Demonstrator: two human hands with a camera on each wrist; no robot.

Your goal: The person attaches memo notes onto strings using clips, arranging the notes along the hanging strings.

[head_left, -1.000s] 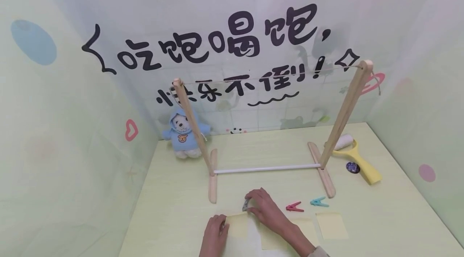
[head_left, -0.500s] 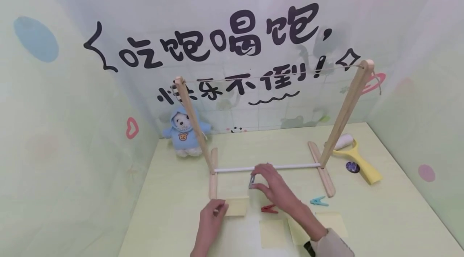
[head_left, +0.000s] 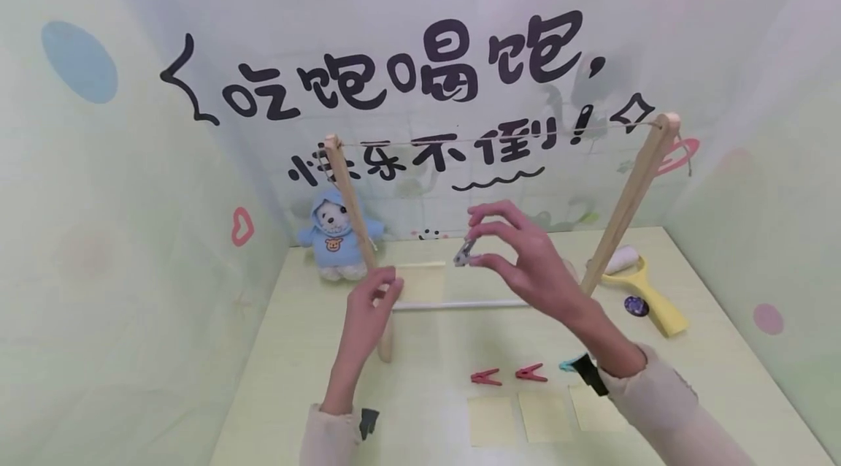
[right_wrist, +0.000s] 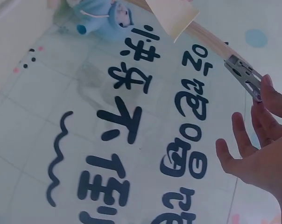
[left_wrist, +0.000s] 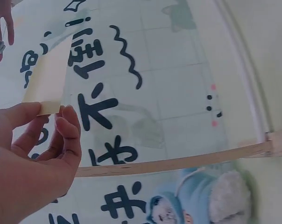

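My left hand (head_left: 369, 312) pinches a pale yellow sticky note (head_left: 422, 285) by its left edge, near the left post of a wooden frame. In the left wrist view the note (left_wrist: 50, 77) stands out between thumb and fingers. My right hand (head_left: 539, 269), to the right of the note, pinches a grey metal clothespin (head_left: 464, 254) between thumb and index finger. The right wrist view shows the clothespin (right_wrist: 243, 77) apart from the note (right_wrist: 174, 17). Above both hands a thin string (head_left: 407, 142) spans the tops of the two wooden posts (head_left: 634, 199).
Two red clothespins (head_left: 486, 377) and a partly hidden teal one (head_left: 566, 365) lie on the table, behind three yellow notes (head_left: 493, 422). A white rod (head_left: 453, 304) joins the frame's feet. A plush toy (head_left: 333, 239) sits left; a yellow lint roller (head_left: 650, 294) lies right.
Both hands have risen from the table and moved forward toward the frame, the left lifting the note and the right carrying the grey clothespin. The red clothespins now show uncovered.
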